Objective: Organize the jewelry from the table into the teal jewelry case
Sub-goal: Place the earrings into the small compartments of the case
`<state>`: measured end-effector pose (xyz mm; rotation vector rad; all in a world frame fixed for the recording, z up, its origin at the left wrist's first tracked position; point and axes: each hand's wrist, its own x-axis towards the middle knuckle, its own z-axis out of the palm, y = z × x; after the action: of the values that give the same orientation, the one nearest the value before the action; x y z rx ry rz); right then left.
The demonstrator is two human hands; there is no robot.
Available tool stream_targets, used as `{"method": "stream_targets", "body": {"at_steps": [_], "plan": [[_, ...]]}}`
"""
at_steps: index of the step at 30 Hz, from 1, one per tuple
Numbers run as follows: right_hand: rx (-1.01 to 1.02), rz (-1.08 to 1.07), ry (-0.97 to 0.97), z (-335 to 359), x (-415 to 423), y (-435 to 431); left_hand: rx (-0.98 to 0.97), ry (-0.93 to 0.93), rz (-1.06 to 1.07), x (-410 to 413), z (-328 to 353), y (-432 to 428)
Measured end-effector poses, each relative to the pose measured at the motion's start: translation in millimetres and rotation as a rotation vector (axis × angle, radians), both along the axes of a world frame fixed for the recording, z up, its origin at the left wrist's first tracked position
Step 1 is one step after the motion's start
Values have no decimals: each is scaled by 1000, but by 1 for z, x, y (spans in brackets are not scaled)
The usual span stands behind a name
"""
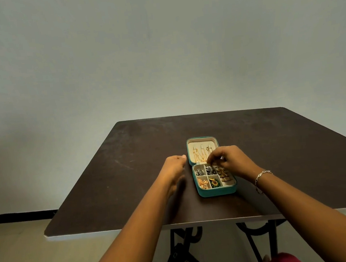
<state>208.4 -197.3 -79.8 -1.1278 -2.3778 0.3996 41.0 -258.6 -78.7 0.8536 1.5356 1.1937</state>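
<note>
Just right of centre, the teal jewelry case (217,191) is laid open on the table (109,180), so its filled compartments (203,183) and the chains (198,156) in its lid (201,143) can be reached. The right hand (232,158) is held over its middle, fingertips (210,160) bunched; whether anything is pinched cannot be told. The left hand (172,167), loosely curled and empty, is held beside the lid, probably for steadying.

Readable text: none can be made out anywhere.
Teal jewelry case (217,192): no lettering or brand is shown.
Table (109,180): no label or number is shown.
</note>
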Motion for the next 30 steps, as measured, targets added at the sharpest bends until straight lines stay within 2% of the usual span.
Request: {"method": "stream_targets", "body": {"at_steps": [6, 8, 11, 13, 15, 17, 22, 26, 30], "plan": [[53, -20, -128, -9, -1, 2, -6, 88, 1, 2, -12, 0], [12, -32, 28, -13, 4, 4, 21, 112, 6, 3, -15, -1], [-108, -181, 395, -19, 18, 3, 80, 138, 39, 9, -18, -4], [-157, -254, 512, -23, 28, 0, 124, 161, 52, 13, -20, -5], [-237, -233, 553, -26, 37, -8, 160, 200, 53, 17, -24, -4], [-300, -149, 468, -31, 44, -19, 184, 214, 55, 22, -27, -4], [-253, -43, 46, -51, 45, -38, 215, 202, 85, 32, -35, -2], [-280, -37, 95, -50, 43, -31, 239, 191, 108, 39, -35, 1], [-229, -65, -47, -50, 37, -31, 297, 308, 134, 47, -40, 2]]}}
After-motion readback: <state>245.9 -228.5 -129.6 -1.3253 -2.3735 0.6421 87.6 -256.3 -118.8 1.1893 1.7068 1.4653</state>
